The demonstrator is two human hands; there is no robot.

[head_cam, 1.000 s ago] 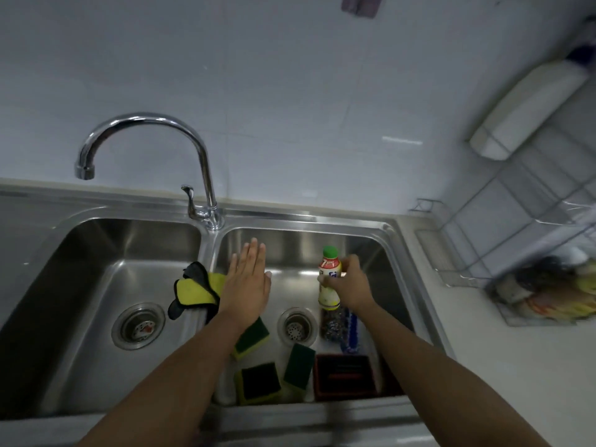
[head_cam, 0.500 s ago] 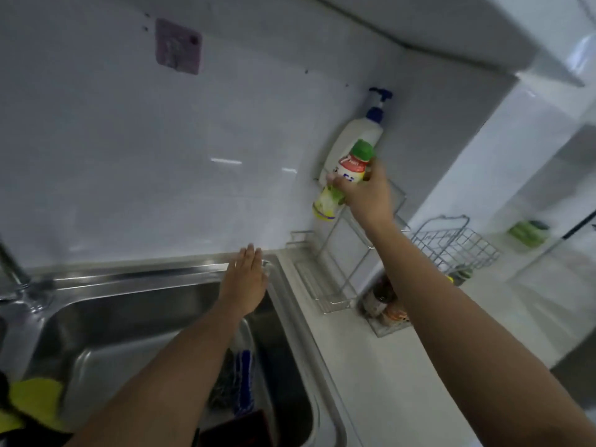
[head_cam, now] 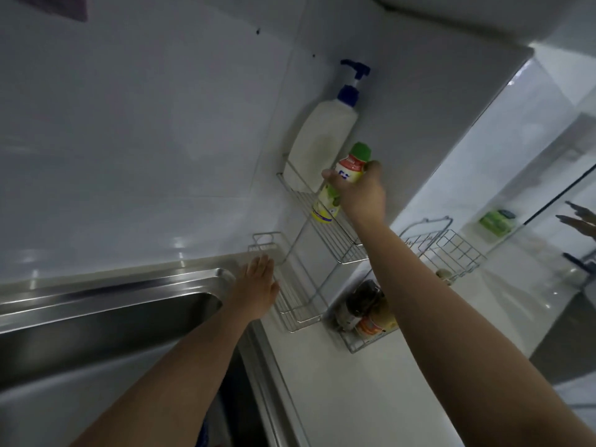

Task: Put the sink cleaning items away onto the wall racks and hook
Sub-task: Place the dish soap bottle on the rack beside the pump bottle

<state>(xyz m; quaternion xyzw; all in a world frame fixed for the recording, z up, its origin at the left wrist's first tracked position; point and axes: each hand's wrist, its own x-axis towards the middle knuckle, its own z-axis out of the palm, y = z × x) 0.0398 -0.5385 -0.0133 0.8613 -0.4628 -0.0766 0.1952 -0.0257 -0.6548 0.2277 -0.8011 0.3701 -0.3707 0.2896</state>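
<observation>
My right hand (head_cam: 362,191) grips a small detergent bottle (head_cam: 340,185) with a green cap and a yellow base. The bottle's base is down on or just above the upper wire wall rack (head_cam: 338,240), right beside a white pump bottle (head_cam: 321,143) with a blue pump that stands on the same rack. My left hand (head_cam: 256,291) is flat, fingers together, holding nothing, at the right rim of the steel sink (head_cam: 113,301) next to the lower wire rack (head_cam: 296,311). A purple hook pad (head_cam: 69,6) sticks to the wall at top left.
A wire basket with jars (head_cam: 364,317) stands on the white counter below the rack. Another wire basket (head_cam: 448,250) sits further right. A green item (head_cam: 495,221) rests on a ledge, and another person's fingers (head_cam: 580,217) show at the right edge.
My right hand has carried the detergent bottle from the sink up and right to the upper wall rack. The view has swung right, and my left hand has shifted to the sink's right rim.
</observation>
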